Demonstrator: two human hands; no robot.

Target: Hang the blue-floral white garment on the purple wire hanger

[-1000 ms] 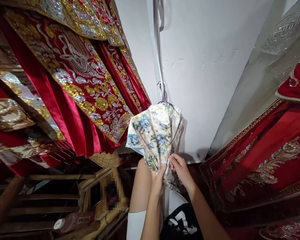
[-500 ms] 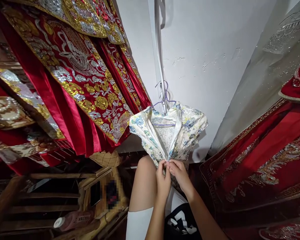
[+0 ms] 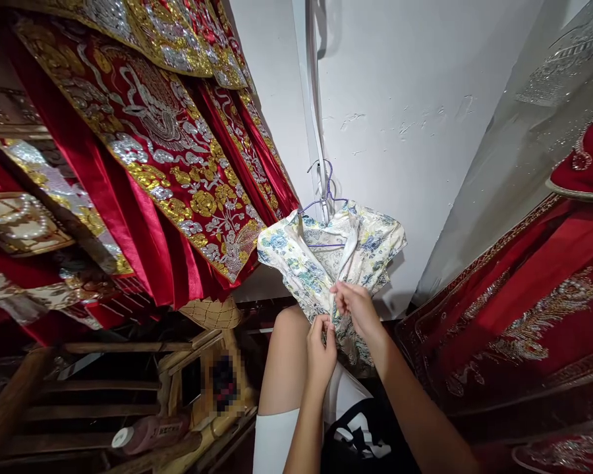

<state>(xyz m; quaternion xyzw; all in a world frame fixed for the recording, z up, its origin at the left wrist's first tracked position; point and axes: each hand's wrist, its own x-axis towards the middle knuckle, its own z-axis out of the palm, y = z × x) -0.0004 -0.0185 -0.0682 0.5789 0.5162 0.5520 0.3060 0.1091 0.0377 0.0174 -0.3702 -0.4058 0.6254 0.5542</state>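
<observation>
A white garment with blue and yellow flowers (image 3: pixel 301 260) hangs on a purple wire hanger (image 3: pixel 330 178), its front opening facing me. My left hand (image 3: pixel 322 345) is closed, pinching the garment at the lower part of the front seam. Higher up, the fingers of my right hand (image 3: pixel 353 306) are pinched where the two edges of the opening meet, at what looks like a zipper; the pull itself is hidden by the fingertips. Above that hand the edges spread apart in a V. Between the hands the seam is joined. The garment's lower part hangs partly behind my hands and wrists.
Red embroidered robes (image 3: pixel 178 158) hang at left, and more red beaded cloth (image 3: pixel 514 309) at right. A white wall (image 3: pixel 400 79) stands behind. Lower left, a bamboo seat (image 3: pixel 93 411) holds a bottle (image 3: pixel 151 433), near a woven hat (image 3: pixel 212 313). My bare knee (image 3: pixel 289 336) is close to the garment.
My right hand has moved up along the front, away from my left hand, and the opening's lower end has risen with it. My left hand has stayed nearly in place.
</observation>
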